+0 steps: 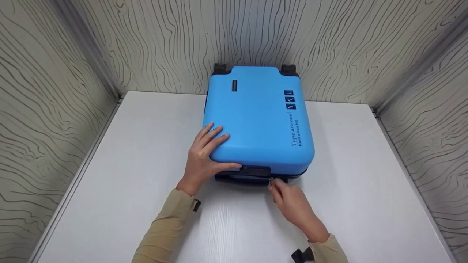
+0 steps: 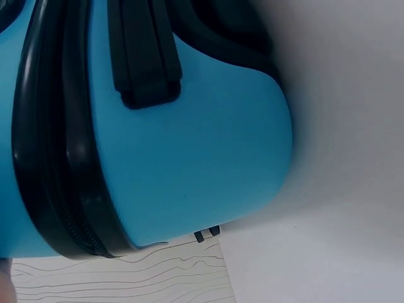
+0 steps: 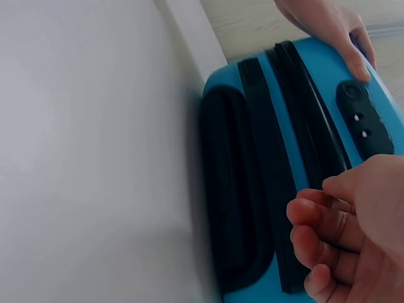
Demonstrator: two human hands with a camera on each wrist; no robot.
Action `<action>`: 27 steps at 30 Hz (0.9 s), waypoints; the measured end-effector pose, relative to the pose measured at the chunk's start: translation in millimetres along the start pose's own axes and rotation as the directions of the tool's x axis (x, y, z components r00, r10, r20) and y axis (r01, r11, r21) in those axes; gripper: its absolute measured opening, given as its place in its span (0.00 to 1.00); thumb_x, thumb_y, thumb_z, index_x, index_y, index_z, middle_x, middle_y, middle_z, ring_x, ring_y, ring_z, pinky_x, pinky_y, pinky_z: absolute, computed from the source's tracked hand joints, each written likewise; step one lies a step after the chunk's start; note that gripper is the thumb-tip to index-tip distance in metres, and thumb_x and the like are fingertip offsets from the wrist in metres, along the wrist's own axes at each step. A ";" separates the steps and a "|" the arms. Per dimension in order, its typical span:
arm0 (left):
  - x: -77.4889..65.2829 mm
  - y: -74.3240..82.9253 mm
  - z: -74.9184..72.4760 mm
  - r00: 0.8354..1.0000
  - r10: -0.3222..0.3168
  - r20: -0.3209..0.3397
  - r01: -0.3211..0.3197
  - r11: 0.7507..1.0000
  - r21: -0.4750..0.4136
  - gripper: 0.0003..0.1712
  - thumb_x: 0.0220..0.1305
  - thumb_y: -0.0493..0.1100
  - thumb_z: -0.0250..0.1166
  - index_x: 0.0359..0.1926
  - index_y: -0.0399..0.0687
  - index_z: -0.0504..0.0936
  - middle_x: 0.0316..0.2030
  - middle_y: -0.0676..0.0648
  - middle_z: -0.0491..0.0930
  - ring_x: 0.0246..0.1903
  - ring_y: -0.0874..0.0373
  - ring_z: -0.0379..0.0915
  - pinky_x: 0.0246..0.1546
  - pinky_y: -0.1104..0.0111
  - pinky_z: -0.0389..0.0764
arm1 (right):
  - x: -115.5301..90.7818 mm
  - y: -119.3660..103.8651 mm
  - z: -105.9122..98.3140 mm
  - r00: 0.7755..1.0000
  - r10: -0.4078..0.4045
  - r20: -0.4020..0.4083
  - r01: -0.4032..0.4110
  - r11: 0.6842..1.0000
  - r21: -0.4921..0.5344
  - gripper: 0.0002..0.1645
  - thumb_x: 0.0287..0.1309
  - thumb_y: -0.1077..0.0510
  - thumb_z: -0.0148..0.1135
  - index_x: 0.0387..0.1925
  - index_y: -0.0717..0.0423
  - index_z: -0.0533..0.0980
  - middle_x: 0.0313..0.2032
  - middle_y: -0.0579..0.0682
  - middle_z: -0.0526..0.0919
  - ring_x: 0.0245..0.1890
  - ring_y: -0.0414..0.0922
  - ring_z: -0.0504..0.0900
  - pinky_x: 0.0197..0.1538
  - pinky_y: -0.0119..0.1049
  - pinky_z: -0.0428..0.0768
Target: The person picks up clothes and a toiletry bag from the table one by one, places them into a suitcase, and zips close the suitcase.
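A light blue hard-shell suitcase (image 1: 256, 120) lies flat on the white table, its wheels toward the back wall. My left hand (image 1: 203, 157) rests over its near left corner with fingers spread on the shell. The left thumb reaches along the front edge to the black combination lock (image 3: 366, 120). At the near side, right of the lock, my right hand (image 1: 294, 202) pinches a small zipper pull (image 1: 271, 179) between thumb and curled fingers, which mostly hide it. The black-edged zipper seam (image 2: 60, 145) looks closed where visible. Below it runs a black carry handle (image 2: 145, 57).
The white table (image 1: 365, 175) extends on both sides of the suitcase. Wood-grain patterned panels (image 1: 157, 44) stand at the back and sides. Black wheels (image 1: 289, 69) sit close to the back panel. Black straps or mounts show at both wrists.
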State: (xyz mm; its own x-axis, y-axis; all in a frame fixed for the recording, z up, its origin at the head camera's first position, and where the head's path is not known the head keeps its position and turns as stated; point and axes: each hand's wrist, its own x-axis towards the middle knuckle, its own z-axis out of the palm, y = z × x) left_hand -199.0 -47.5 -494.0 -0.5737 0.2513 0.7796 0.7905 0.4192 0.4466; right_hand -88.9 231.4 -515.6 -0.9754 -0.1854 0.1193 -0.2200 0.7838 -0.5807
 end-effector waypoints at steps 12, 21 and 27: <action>0.5 0.2 0.9 1.000 0.003 -0.009 -0.003 1.000 0.011 0.49 0.38 0.63 0.85 0.62 0.47 0.83 0.66 0.43 0.74 0.71 0.41 0.59 0.69 0.55 0.63 | 25.9 -41.0 37.6 0.988 -0.145 0.058 0.144 0.989 0.009 0.09 0.77 0.54 0.56 0.37 0.50 0.77 0.22 0.36 0.73 0.22 0.35 0.74 0.26 0.34 0.74; 0.0 -0.1 1.1 1.000 0.001 -0.009 -0.001 1.000 0.005 0.48 0.39 0.63 0.85 0.62 0.48 0.83 0.67 0.43 0.73 0.72 0.40 0.58 0.70 0.54 0.62 | 42.4 -64.9 56.1 0.970 -0.234 0.062 0.237 0.971 -0.038 0.10 0.76 0.56 0.57 0.36 0.52 0.79 0.23 0.42 0.78 0.26 0.41 0.82 0.28 0.38 0.78; 0.5 1.0 1.6 1.000 -0.004 -0.005 0.004 1.000 0.006 0.48 0.39 0.63 0.85 0.62 0.48 0.83 0.67 0.43 0.73 0.72 0.41 0.57 0.70 0.55 0.61 | 51.1 -77.8 63.9 0.956 -0.285 0.064 0.287 0.957 -0.038 0.09 0.74 0.57 0.59 0.35 0.53 0.80 0.23 0.46 0.79 0.27 0.46 0.84 0.29 0.41 0.80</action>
State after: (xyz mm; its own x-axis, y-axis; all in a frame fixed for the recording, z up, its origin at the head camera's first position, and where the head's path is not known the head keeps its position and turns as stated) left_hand -198.8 -45.5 -493.8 -0.5760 0.2447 0.7800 0.7866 0.4258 0.4473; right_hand -120.7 123.0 -515.8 -0.8694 -0.4384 0.2280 -0.4914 0.7193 -0.4910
